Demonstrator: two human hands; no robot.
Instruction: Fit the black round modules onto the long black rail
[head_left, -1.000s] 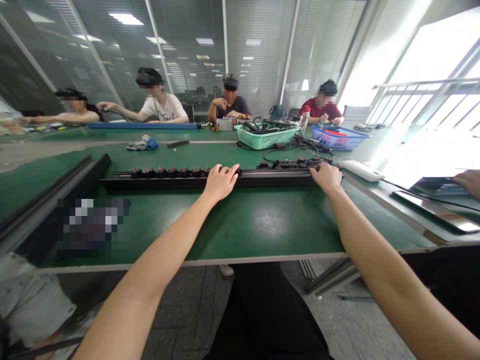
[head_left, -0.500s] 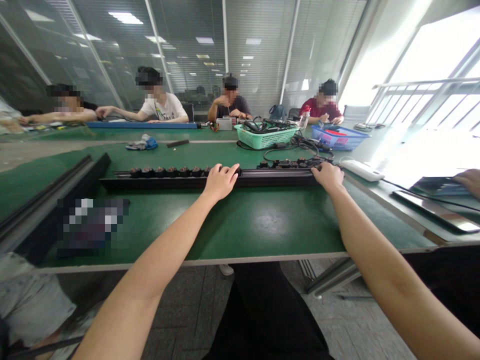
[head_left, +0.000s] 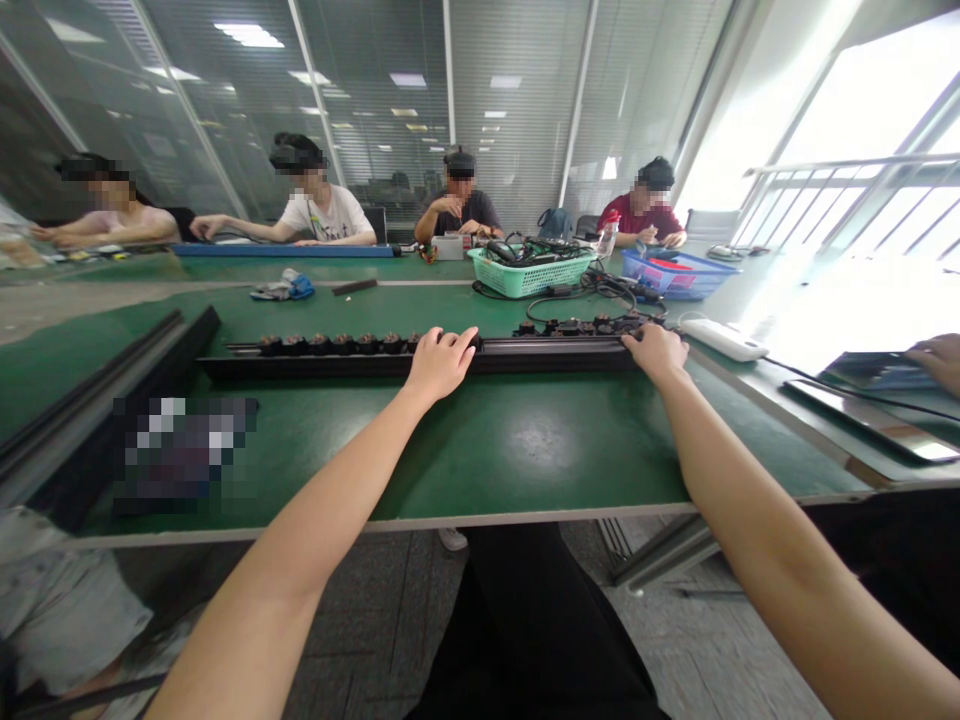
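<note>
A long black rail [head_left: 555, 357] with a grey metal channel along its top lies crosswise on the green table. Several small black round modules [head_left: 341, 345] with coppery tops sit in a row on its left half. My left hand [head_left: 439, 364] is over the middle of the rail, its fingers closed around a black module that shows only partly at the fingertips. At the rail's right end, my right hand [head_left: 658, 352] grips it with the thumb in front. Behind that end lie several loose black modules [head_left: 577, 328], partly covered by the right hand.
Farther back are a green basket [head_left: 532, 278] of cables, a blue basket [head_left: 679, 278] and a glove [head_left: 283, 286]. More long black rails [head_left: 142, 400] lie at left. A white power strip [head_left: 724, 341] and a tablet [head_left: 870, 420] are at right. Several people sit opposite; another person's hand [head_left: 937, 360] is at far right.
Both my hands and the rail stay essentially in place. Across the table, the person at far left has shifted leftward.
</note>
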